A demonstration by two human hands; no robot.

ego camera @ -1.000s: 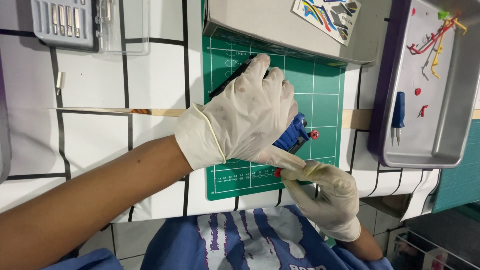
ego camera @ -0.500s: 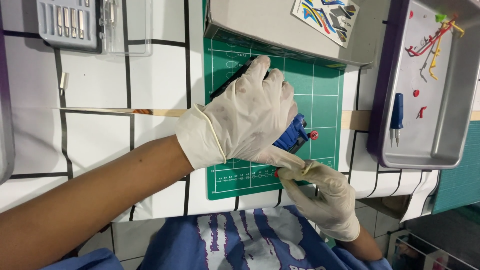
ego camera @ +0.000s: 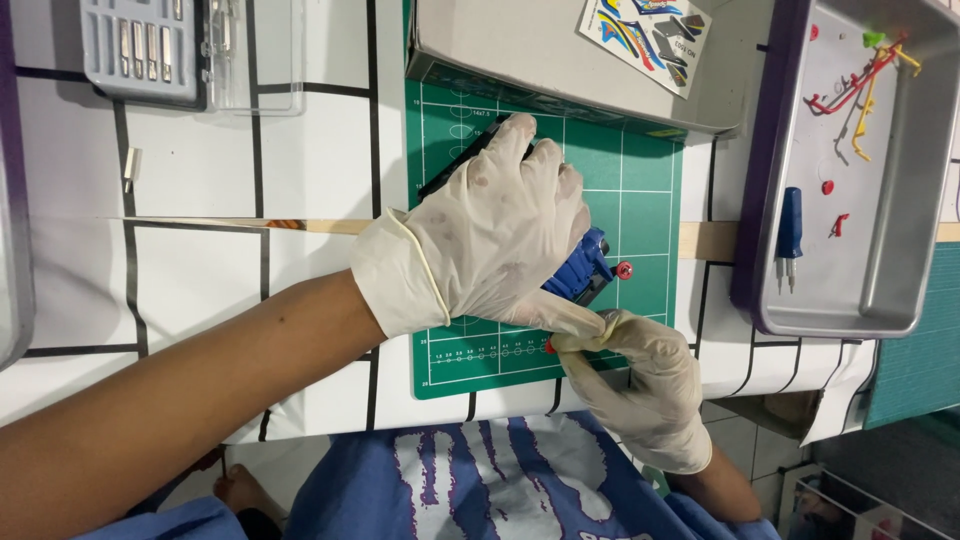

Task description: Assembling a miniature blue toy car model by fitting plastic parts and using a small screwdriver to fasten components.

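Observation:
My left hand [ego camera: 490,240], in a white glove, lies over a small blue model piece [ego camera: 583,270] with a red wheel-like part [ego camera: 624,269] and holds it down on the green cutting mat [ego camera: 630,180]. A black part [ego camera: 460,165] sticks out from under its fingers. My right hand [ego camera: 640,385], also gloved, is pinched at the near edge of the blue piece, next to a small red part [ego camera: 550,347]. What it pinches is hidden.
A grey box lid with a sticker sheet [ego camera: 645,30] sits beyond the mat. A metal tray [ego camera: 880,250] at right holds red and yellow plastic parts [ego camera: 860,80] and a blue tool [ego camera: 789,230]. A clear case of blades [ego camera: 150,45] is at far left.

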